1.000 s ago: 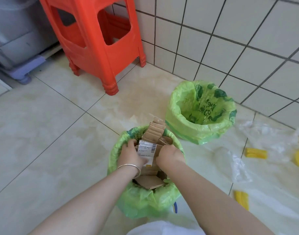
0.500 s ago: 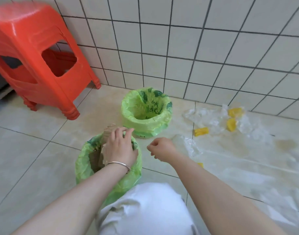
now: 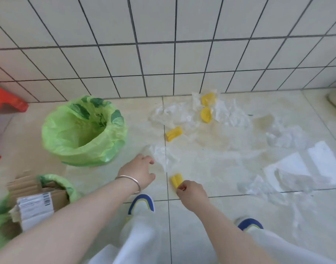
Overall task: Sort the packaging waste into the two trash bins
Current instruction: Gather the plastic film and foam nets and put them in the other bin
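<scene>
Two bins (image 3: 83,130), four yellow pieces (image 3: 174,133)

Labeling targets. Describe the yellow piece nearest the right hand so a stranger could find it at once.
Start at the open green-lined bin by the tiled wall, then come toward the person's blue-toed shoes. The yellow ridged piece lies on the floor just above the right hand. Unlike the other three yellow pieces, it is nearest the person, away from the wall.
</scene>
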A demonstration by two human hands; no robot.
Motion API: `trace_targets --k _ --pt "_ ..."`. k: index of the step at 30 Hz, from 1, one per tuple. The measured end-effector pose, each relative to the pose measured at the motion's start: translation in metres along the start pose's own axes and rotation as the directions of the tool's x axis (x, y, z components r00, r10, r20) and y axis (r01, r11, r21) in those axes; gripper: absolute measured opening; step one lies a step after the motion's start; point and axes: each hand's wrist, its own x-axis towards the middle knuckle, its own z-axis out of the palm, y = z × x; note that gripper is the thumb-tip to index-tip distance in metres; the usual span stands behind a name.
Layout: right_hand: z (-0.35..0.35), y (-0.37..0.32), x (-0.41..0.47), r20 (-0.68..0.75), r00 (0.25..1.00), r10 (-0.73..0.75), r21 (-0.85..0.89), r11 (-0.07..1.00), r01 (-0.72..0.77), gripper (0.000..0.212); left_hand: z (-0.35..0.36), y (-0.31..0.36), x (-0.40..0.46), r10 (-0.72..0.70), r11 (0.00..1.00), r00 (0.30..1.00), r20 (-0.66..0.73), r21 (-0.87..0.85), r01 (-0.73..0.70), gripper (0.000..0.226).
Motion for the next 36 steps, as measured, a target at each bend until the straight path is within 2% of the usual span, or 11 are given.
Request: trace_targets --k 3,6,10,17,24,28,31,33,36 --pt "0.01 0.028 0.033 0.021 0.997 0.073 -0.064 0.995 -0.071 0.027 0.006 -0.014 0.044 -0.048 0.998 0.997 0.065 0.054 0.045 0.049" --pt "0.018 0.046 0.052 0.035 0.99 0.135 -0.133 0.983 -0.129 0.031 0.017 -0.017 0.077 -0.014 0.996 0.991 0.13 0.091 0.002 0.051" --pt "0.03 0.053 0.072 -0.091 0.987 0.134 -0.154 0.977 -0.147 0.03 0.044 -0.01 0.116 -0.023 0.997 0.993 0.118 0.07 0.015 0.059" --pt "0.044 0.054 0.103 -0.077 0.996 0.047 -0.246 0.967 -0.065 0.057 0.084 -0.003 0.149 -0.077 0.994 0.995 0.066 0.082 0.071 0.075" --pt "0.046 0.05 0.11 -0.078 0.996 -0.035 -0.283 0.959 0.012 0.06 0.093 -0.004 0.167 -0.082 0.989 0.995 0.063 0.125 0.073 0.083" --pt "0.052 0.048 0.114 0.028 0.991 -0.129 -0.333 0.934 0.131 0.062 0.102 -0.007 0.169 -0.051 0.986 0.99 0.135 0.162 0.029 0.085" --pt "0.06 0.046 0.12 0.056 0.987 -0.147 -0.325 0.933 0.158 0.057 0.111 -0.01 0.167 -0.005 0.983 0.996 0.093 0.183 -0.012 0.075" --pt "0.063 0.044 0.125 0.068 0.987 -0.146 -0.318 0.935 0.16 0.054 0.115 -0.012 0.166 0.04 0.991 0.998 0.05 0.129 -0.046 0.051" --pt "0.061 0.039 0.134 0.056 0.989 -0.137 -0.31 0.939 0.147 0.043 0.117 -0.012 0.168 0.043 0.996 0.991 0.125 0.07 -0.052 0.019"
